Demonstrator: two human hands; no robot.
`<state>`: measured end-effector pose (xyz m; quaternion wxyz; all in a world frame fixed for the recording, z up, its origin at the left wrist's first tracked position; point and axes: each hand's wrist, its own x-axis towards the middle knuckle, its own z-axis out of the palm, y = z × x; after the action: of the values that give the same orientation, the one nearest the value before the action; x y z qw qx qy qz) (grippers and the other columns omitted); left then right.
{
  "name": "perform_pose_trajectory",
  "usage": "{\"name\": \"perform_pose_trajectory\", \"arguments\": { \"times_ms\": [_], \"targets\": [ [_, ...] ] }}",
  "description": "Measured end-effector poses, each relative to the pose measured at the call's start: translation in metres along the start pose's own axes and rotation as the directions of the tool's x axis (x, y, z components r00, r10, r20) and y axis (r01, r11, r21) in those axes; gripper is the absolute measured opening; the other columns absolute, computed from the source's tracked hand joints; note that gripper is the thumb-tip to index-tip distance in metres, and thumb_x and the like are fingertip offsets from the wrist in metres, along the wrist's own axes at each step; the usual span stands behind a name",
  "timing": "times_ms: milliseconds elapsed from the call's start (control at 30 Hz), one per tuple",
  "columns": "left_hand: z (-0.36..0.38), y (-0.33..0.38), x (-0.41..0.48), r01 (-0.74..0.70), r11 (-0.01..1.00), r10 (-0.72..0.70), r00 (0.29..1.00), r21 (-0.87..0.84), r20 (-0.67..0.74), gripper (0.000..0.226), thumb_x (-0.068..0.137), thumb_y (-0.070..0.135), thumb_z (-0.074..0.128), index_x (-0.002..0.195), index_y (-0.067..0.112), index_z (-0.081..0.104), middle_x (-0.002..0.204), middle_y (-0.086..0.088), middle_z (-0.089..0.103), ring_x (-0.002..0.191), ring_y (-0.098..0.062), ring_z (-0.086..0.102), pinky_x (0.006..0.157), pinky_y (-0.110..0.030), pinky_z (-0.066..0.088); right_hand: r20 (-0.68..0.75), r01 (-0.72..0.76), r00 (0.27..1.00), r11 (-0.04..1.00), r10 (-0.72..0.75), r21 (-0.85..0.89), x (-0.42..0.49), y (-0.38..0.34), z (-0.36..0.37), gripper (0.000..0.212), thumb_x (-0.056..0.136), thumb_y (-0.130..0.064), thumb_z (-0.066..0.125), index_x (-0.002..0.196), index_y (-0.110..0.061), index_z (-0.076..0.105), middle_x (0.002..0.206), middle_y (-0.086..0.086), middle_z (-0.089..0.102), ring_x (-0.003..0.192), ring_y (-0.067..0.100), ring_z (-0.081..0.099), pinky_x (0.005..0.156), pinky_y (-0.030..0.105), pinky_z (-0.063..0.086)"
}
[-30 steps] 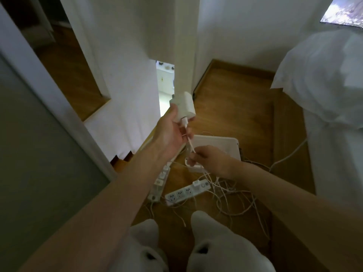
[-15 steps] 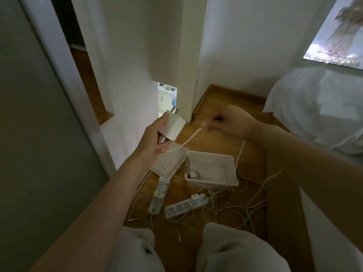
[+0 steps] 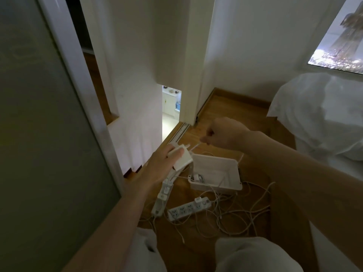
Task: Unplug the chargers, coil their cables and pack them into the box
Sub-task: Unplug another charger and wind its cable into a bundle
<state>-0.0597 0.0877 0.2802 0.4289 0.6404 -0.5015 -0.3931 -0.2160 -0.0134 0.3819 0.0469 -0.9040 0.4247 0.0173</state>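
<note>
Both arms reach forward, left hand (image 3: 161, 167) gripping low, right hand (image 3: 225, 134) pinching slightly higher.

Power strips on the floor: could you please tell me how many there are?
2. One strip lies below the left hand, left of the box; the other lies nearer, among loose cables. Others may be hidden behind the arms.

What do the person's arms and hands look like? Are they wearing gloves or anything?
No gloves. The left hand and right hand are bare. The left forearm and right forearm are bare too, no sleeves showing. I see no watch, ring or bracelet. Pale trousers cover the knees.
</note>
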Motion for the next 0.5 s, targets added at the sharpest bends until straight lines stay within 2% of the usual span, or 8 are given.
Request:
{"name": "perform_pose_trajectory", "arguments": {
  "times_ms": [67,133,233,300,400,500],
  "targets": [
    [0.005,-0.014,0.005,0.006,0.984,0.005,0.998,0.176,-0.063,0.018,0.096,0.045,0.043,0.102,0.028,0.046,0.11,-0.003,0.059,0.099,-0.02,0.061,0.073,-0.028,0.054,0.039,-0.044,0.998,0.994,0.04,0.105,0.004,0.0,0.011,0.033,0.092,-0.04,0.052,0.093,-0.011,0.068,0.073,-0.003,0.059,0.067,0.012,0.056,0.055,0.022,0.042],
    [0.008,-0.021,0.01,0.028,0.952,-0.005,0.997,0.304,-0.077,0.018,0.097,0.045,0.042,0.106,0.029,0.039,0.11,0.0,0.056,0.098,-0.017,0.059,0.075,-0.029,0.055,0.007,-0.061,0.998,0.983,0.061,0.173,0.004,-0.002,0.024,0.03,0.094,-0.036,0.05,0.093,-0.011,0.067,0.07,-0.004,0.057,0.064,0.011,0.055,0.056,0.022,0.045],
    [0.014,-0.022,0.014,0.075,0.92,-0.049,0.996,0.385,-0.077,0.022,0.098,0.044,0.04,0.112,0.028,0.035,0.114,0.001,0.054,0.1,-0.018,0.058,0.08,-0.034,0.055,-0.058,-0.102,0.991,0.96,0.121,0.26,0.001,-0.001,0.041,0.031,0.096,-0.034,0.046,0.09,-0.011,0.065,0.068,-0.004,0.055,0.058,0.009,0.05,0.05,0.021,0.038],
    [0.019,-0.022,0.019,0.114,0.903,-0.061,0.988,0.415,-0.139,0.032,0.099,0.044,0.038,0.121,0.021,0.035,0.114,0.001,0.052,0.102,-0.019,0.058,0.079,-0.035,0.056,-0.056,-0.112,0.988,0.929,0.141,0.353,-0.002,0.0,0.048,0.031,0.097,-0.032,0.045,0.092,-0.01,0.065,0.069,-0.002,0.056,0.056,0.009,0.048,0.05,0.02,0.036],
    [0.03,-0.021,0.03,0.243,0.916,-0.174,0.958,0.321,-0.227,0.035,0.1,0.043,0.035,0.123,0.017,0.033,0.109,-0.002,0.052,0.092,-0.018,0.057,0.064,-0.025,0.05,-0.067,-0.087,0.99,0.906,0.125,0.415,-0.008,-0.005,0.056,0.031,0.098,-0.031,0.041,0.09,-0.011,0.064,0.068,-0.002,0.057,0.055,0.008,0.048,0.049,0.02,0.036],
    [0.039,-0.018,0.037,0.347,0.938,-0.338,0.902,-0.013,-0.268,0.035,0.101,0.039,0.036,0.122,0.012,0.034,0.113,-0.011,0.053,0.085,-0.023,0.058,0.057,-0.028,0.051,-0.048,-0.018,0.998,0.938,0.037,0.345,-0.019,-0.016,0.078,0.028,0.1,-0.034,0.035,0.09,-0.019,0.056,0.075,-0.003,0.058,0.061,0.008,0.052,0.053,0.018,0.038]
  ]
}}
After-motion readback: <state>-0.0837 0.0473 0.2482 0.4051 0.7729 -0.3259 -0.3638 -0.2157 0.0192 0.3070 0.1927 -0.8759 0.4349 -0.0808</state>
